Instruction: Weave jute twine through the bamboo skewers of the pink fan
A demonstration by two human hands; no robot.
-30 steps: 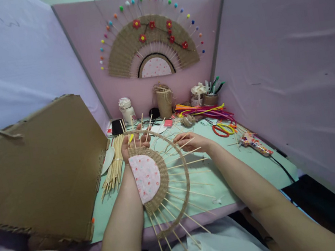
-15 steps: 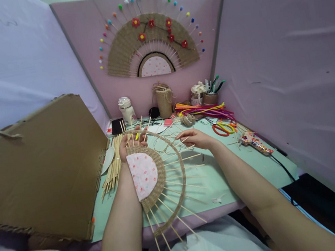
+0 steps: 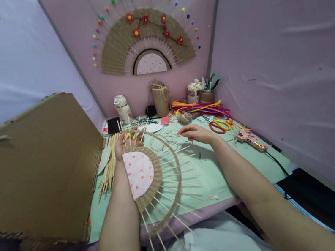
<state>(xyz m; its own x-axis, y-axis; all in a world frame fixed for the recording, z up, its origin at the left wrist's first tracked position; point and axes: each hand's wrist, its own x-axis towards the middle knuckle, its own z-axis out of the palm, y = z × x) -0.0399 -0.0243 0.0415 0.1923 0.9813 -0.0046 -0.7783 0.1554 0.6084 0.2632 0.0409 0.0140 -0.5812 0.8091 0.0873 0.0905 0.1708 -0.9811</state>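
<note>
We clamp the upper end of the woven fan (image 3: 146,175) in our left hand (image 3: 120,147), its rim curving just beside our right hand (image 3: 197,133), pinched on twine (image 3: 176,135).

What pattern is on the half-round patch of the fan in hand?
Reddish spots on pale pinkish white; the patch shows best in the head view.
</note>
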